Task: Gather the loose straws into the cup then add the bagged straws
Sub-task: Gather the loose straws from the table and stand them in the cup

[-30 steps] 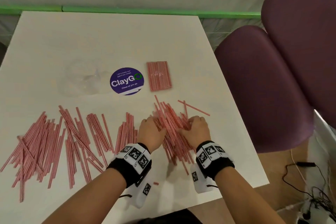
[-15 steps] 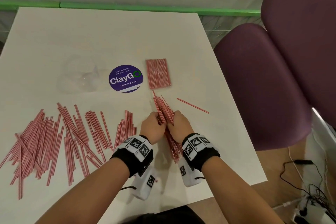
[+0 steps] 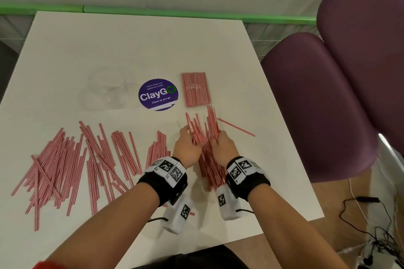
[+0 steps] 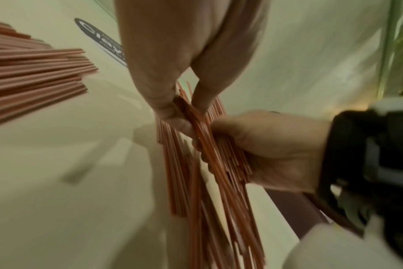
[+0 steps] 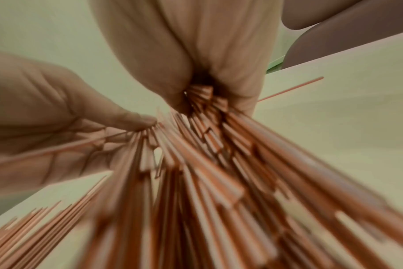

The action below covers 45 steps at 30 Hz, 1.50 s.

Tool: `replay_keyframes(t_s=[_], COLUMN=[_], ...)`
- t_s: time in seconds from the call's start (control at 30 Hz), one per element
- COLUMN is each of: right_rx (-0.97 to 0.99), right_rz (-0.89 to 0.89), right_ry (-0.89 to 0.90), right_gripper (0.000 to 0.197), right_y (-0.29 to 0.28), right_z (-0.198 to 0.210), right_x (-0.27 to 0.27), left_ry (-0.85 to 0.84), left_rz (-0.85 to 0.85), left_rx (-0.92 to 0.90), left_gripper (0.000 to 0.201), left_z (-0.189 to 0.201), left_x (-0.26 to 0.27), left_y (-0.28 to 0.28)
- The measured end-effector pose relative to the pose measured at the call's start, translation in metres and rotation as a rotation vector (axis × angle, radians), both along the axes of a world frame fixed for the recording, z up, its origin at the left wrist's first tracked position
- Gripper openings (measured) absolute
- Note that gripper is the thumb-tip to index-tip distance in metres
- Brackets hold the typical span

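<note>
A bunch of red-and-white striped straws (image 3: pixel 207 137) lies near the table's right side with both hands on it. My right hand (image 3: pixel 222 148) grips the bunch from the right, fingers curled round it (image 5: pixel 214 72). My left hand (image 3: pixel 188 146) is against its left side, and thumb and fingers pinch some of the straws (image 4: pixel 184 102). The bagged straws (image 3: pixel 196 89) lie flat just beyond the hands. A clear cup (image 3: pixel 105 91) lies on the table at the back left. Several loose straws (image 3: pixel 87 164) are spread across the left half.
One stray straw (image 3: pixel 236 127) lies right of the bunch. A round purple sticker (image 3: pixel 158 94) sits between the cup and the bag. Two purple chairs (image 3: pixel 317 105) stand close to the table's right edge. Cables (image 3: pixel 371 225) lie on the floor.
The hands swept a spread pile into one tight bunch, then parted a little. The bunch now fans out at its far end. The straws on the left have not moved.
</note>
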State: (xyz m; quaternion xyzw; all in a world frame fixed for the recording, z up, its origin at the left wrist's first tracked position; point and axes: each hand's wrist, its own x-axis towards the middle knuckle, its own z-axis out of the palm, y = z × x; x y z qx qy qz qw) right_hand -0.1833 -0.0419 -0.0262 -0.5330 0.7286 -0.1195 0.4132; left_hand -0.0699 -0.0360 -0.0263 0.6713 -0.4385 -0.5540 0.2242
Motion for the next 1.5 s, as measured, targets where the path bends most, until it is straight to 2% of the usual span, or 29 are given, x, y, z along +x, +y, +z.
replay_keyframes(t_s=[0.13, 0.23, 0.27, 0.37, 0.5, 0.7, 0.87, 0.97, 1.03, 1.17, 1.2, 1.27, 1.33, 1.43, 1.5], right_rx=[-0.054, -0.071, -0.077, -0.074, -0.069, -0.092, -0.126, -0.152, -0.171, -0.144, -0.106, -0.035, -0.019, -0.011, -0.003], right_rz=[-0.106, -0.179, -0.183, -0.175, -0.173, -0.208, -0.251, -0.241, -0.209, -0.182, -0.196, -0.258, -0.341, -0.427, -0.501], right_ry=[-0.064, -0.156, -0.187, -0.265, -0.295, -0.228, -0.269, -0.343, -0.383, -0.507, -0.572, -0.695, -0.776, -0.873, -0.938], right_gripper=[0.028, 0.032, 0.034, 0.041, 0.054, 0.058, 0.061, 0.062, 0.057, 0.036, 0.035, 0.039, 0.040, 0.026, 0.016], right_y=[0.002, -0.001, -0.003, -0.005, -0.005, -0.011, -0.014, -0.012, -0.008, -0.005, -0.005, -0.005, -0.005, -0.007, -0.009], right_z=[0.000, 0.003, 0.003, 0.004, 0.009, 0.007, 0.004, 0.004, 0.005, 0.004, 0.003, 0.003, 0.004, 0.009, 0.013], right_x=[-0.001, 0.002, 0.004, 0.008, 0.012, 0.022, 0.022, 0.020, 0.021, 0.020, 0.019, 0.019, 0.020, 0.019, 0.018], left_ry=[0.029, 0.085, 0.100, 0.096, 0.041, -0.178, -0.171, -0.182, -0.108, 0.151, 0.209, 0.282, 0.281, 0.263, 0.349], left_rz=[-0.079, -0.065, -0.047, -0.018, -0.050, -0.125, -0.123, -0.172, -0.109, 0.106, 0.126, 0.155, 0.172, 0.099, 0.054], left_rx=[-0.051, -0.078, -0.093, -0.146, -0.196, -0.287, -0.353, -0.295, -0.205, -0.047, -0.026, -0.007, -0.033, -0.074, -0.068], left_gripper=[0.066, 0.074, 0.069, 0.037, 0.015, 0.031, 0.032, 0.034, 0.027, 0.015, 0.009, 0.013, 0.018, 0.028, 0.026], left_z=[-0.001, -0.013, -0.009, 0.000, 0.001, 0.009, 0.010, 0.015, 0.011, 0.005, 0.005, 0.009, 0.010, 0.013, 0.017], left_x=[0.004, 0.007, 0.006, 0.007, 0.010, -0.002, -0.007, 0.001, 0.007, 0.014, 0.014, 0.013, 0.009, 0.004, 0.003], left_y=[-0.005, -0.007, -0.008, -0.010, -0.011, -0.009, -0.008, -0.013, -0.020, -0.025, -0.024, -0.022, -0.022, -0.021, -0.017])
